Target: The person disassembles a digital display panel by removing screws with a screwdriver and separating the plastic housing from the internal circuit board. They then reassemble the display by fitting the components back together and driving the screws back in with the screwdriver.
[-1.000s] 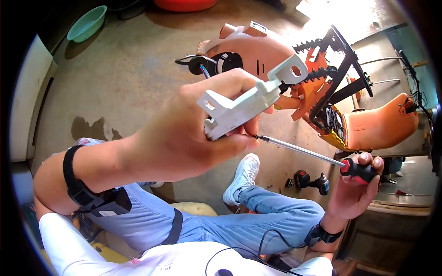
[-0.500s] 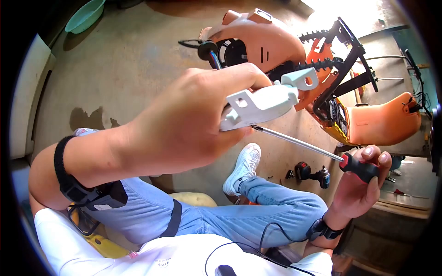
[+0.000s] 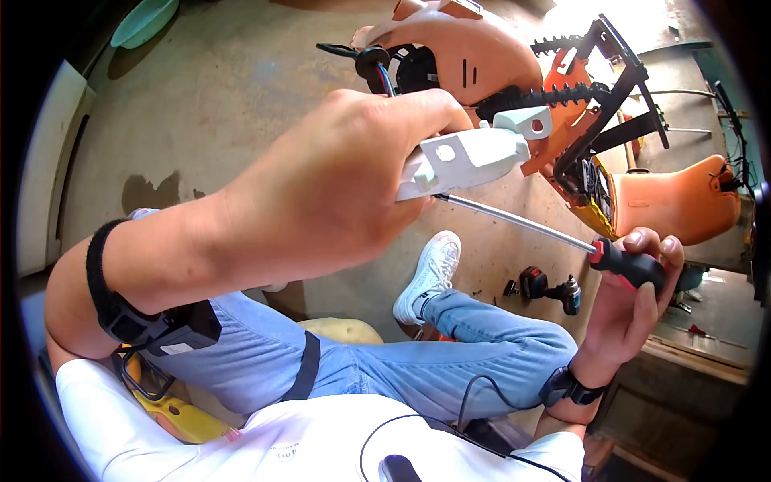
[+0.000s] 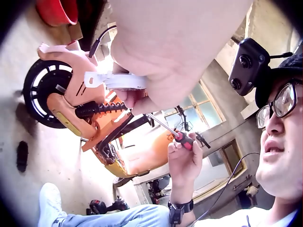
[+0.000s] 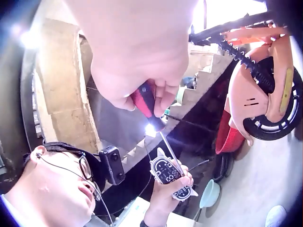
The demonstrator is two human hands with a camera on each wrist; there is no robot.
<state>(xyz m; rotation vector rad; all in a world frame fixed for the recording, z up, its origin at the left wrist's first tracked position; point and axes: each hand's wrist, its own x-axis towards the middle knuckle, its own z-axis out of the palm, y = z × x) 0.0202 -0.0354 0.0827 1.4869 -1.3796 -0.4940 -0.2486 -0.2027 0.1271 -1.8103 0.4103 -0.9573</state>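
Observation:
My left hand [image 3: 321,177] grips a pale plastic housing [image 3: 470,157] with slotted tabs, thumb and fingers round it. In the right wrist view the housing [image 5: 165,171] shows a dark face with light markings, and the left hand [image 5: 165,191] is round its edge. My right hand [image 3: 622,309] holds a screwdriver by its black and red handle [image 3: 630,263]. The metal shaft [image 3: 514,218] reaches to the housing's lower edge, by the left fingertips; exact tip contact cannot be told. A black round part with coloured wires [image 3: 373,60] shows behind the left hand.
An orange scooter [image 3: 482,56] with black springs lies beyond the hands, its orange rear body [image 3: 675,201] at the right. A cordless drill [image 3: 550,289] lies on the floor near the white shoe [image 3: 430,273]. A green basin [image 3: 144,22] stands at the upper left.
Both hands have risen a little in the head view, the left also shifting right. The housing has tilted in the left hand's grip, and the screwdriver has stayed at its edge.

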